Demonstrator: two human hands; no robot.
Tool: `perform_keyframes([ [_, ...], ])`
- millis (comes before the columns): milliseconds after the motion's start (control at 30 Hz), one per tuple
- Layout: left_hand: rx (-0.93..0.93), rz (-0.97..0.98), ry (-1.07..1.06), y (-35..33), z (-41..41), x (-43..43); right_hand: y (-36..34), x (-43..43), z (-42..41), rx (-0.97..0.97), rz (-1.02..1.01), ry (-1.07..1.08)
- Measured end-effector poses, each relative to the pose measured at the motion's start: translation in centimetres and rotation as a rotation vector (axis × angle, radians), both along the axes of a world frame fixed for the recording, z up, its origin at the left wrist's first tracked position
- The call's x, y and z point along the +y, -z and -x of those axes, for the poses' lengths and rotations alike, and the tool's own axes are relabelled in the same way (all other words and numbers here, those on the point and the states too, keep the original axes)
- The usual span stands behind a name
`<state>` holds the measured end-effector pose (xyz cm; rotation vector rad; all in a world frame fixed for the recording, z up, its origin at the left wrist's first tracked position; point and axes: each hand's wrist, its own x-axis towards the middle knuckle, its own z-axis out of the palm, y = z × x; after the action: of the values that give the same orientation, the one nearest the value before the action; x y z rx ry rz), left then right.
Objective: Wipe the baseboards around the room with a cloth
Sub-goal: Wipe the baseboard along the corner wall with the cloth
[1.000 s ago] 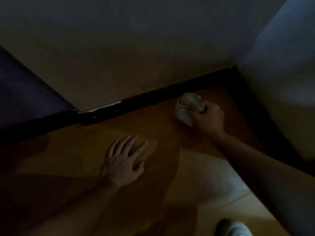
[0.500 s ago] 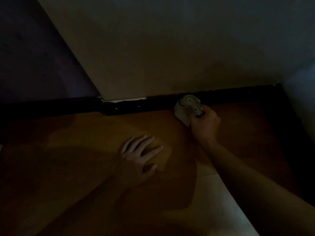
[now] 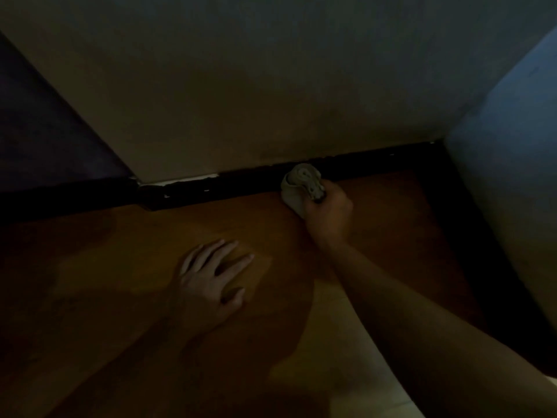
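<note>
Currently cloth (image 3: 297, 185) gripped in right hand (image 3: 328, 211), pressed on dark baseboard (image 3: 241, 186) near corner (image 3: 434, 145). Flat on floor (image 3: 120, 251): left hand (image 3: 211, 277), fingers (image 3: 241, 262) spread. Wiped portion not discernible; task judged ongoing.

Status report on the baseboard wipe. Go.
Right hand grips bunched cloth against dark baseboard. Left hand flat on floor, bracing. Nothing in the way along the strip.

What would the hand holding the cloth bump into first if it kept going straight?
The right hand points its cloth at the dark baseboard, which the cloth seems to touch already; the dim light hides depth.
</note>
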<state>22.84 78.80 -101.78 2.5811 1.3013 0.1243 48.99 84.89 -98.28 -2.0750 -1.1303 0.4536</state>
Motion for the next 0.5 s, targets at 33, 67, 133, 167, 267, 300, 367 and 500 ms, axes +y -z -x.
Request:
perform_keyframes([
  [33, 0.008, 0.005, -0.012, 0.0, -0.2, 0.0, 0.0, -0.1, -0.8, -0.002, 0.003, 0.029],
  [67, 0.018, 0.011, -0.023, 0.0, -0.3, 0.1, 0.0, -0.2, -1.6, 0.004, 0.004, 0.077],
  [133, 0.030, 0.011, -0.030, 0.1, -0.3, 0.0, 0.0, -0.2, -2.7, 0.022, 0.006, 0.142],
  [167, 0.029, 0.010, -0.028, 0.1, -0.3, 0.0, -0.1, -0.1, -2.7, 0.015, 0.009, 0.128],
  [267, 0.035, 0.035, -0.032, -0.2, -0.6, 0.0, 0.1, 0.2, -1.8, -0.011, 0.009, 0.021],
  [300, 0.045, 0.044, -0.041, -0.4, -0.8, 0.0, 0.1, 0.3, -1.7, -0.007, 0.010, 0.012],
  [367, 0.075, 0.065, -0.064, -0.9, -1.3, -0.2, 0.0, 0.2, -1.8, 0.018, 0.003, 0.065],
  [500, 0.102, 0.130, -0.086, -1.6, -2.4, -0.2, -0.2, -0.2, -1.1, 0.064, -0.046, 0.213],
])
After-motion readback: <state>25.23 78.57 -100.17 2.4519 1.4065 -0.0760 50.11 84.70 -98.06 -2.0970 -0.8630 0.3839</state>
